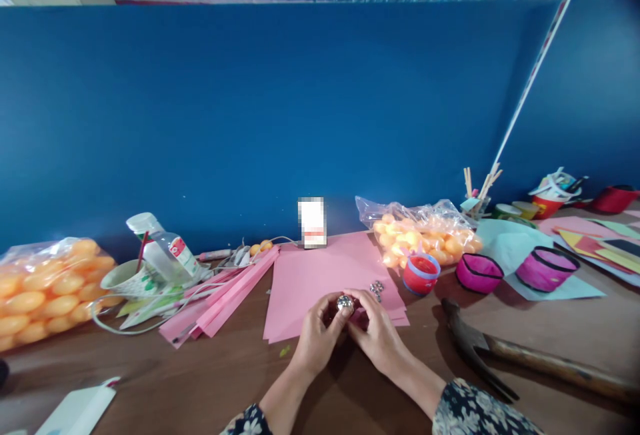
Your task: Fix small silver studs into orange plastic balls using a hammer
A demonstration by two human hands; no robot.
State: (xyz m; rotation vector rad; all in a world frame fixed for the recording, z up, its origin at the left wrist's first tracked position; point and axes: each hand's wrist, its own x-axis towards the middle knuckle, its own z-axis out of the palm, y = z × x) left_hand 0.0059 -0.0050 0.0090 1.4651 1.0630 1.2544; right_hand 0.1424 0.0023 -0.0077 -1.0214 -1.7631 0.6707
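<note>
My left hand [316,332] and my right hand [374,330] meet over the near edge of a stack of pink paper sheets [320,272]. Both pinch a small shiny silver ornament [345,302] held between their fingertips. Two more small silver pieces [377,287] lie on the pink paper just beyond my right hand. A red pot with a blue rim [421,274] stands to the right of them.
Bags of orange balls [35,292] [425,232] sit at left and back right. A plastic bottle [165,252], paper cup [127,280] and pink paper strips [225,295] lie left. Magenta bowls [479,272] [547,267], coloured papers [600,238] and a hammer [500,348] are right. A blue partition [300,108] stands behind.
</note>
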